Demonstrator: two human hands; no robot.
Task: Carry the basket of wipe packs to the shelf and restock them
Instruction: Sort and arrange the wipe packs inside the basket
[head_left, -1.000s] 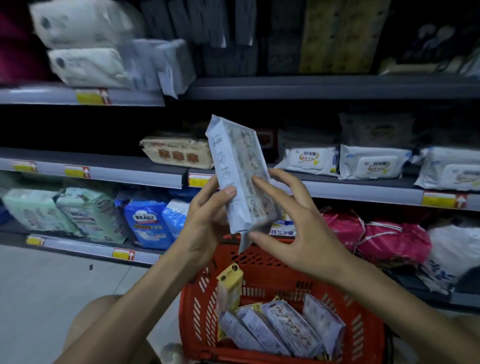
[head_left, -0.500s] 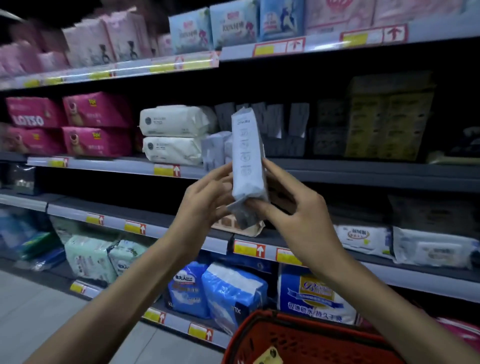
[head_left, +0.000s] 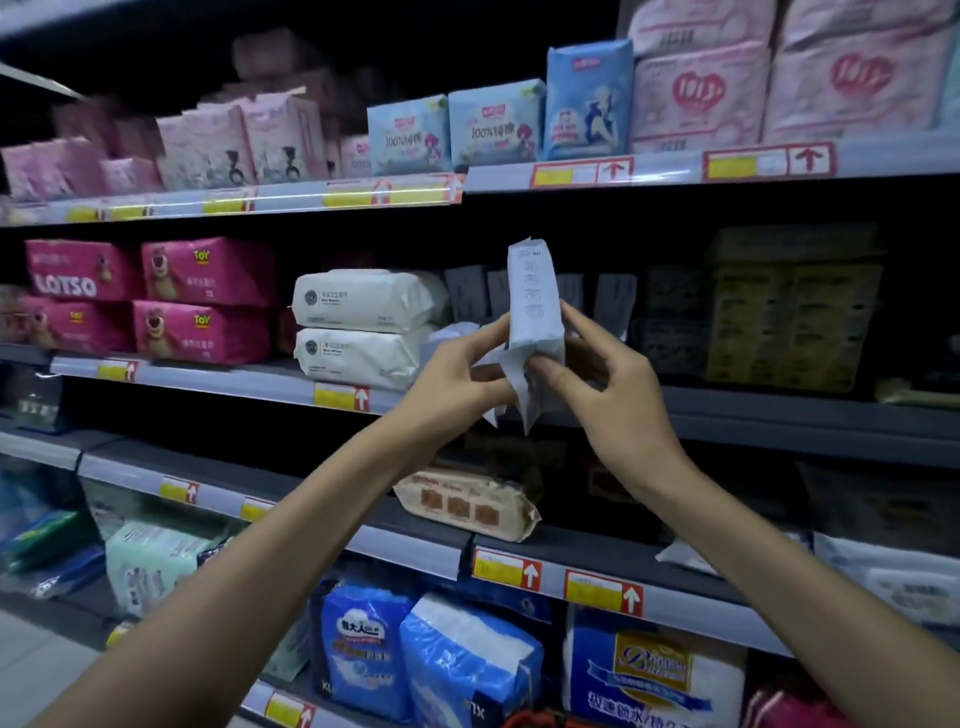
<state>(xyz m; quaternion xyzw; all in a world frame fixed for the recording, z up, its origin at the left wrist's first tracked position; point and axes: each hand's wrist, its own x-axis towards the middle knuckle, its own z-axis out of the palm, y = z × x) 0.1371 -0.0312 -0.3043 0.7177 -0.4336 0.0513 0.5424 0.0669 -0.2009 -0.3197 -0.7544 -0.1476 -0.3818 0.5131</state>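
Wipe pack (head_left: 535, 301) held upright | white packs (head_left: 358, 301) left | grey packs (head_left: 615, 299), seemingly, behind

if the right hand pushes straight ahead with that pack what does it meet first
Probably the row of grey upright packs standing on the shelf behind the wipe pack that the right hand holds, though depth is unclear.

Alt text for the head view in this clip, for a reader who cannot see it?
A left hand and right hand hold a white wipe pack upright by its lower end in a dim store aisle. Behind, stacked cream packs and pink Lotso packs sit on the middle shelf; the rim of the red basket peeks in at the bottom.
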